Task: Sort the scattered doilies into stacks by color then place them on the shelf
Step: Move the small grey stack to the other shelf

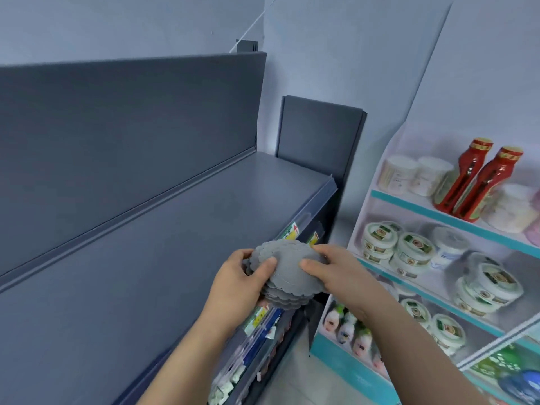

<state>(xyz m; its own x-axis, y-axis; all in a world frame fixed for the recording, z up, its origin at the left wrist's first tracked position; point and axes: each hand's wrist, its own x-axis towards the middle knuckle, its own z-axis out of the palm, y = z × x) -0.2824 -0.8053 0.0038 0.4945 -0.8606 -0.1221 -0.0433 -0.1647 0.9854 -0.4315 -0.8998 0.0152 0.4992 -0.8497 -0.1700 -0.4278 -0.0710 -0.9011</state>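
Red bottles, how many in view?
2. Both stand on the top shelf of the right-hand rack: the left red bottle next to the white jars, the right red bottle close beside it. Others may sit beyond the frame edge.

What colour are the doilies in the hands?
Grey; the doilies show best in the head view.

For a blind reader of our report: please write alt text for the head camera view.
Two hands hold a stack of grey scalloped doilies above the front edge of a grey shelf, left hand on its left side, right hand on its right. A white rack of jars and red bottles stands to the right.
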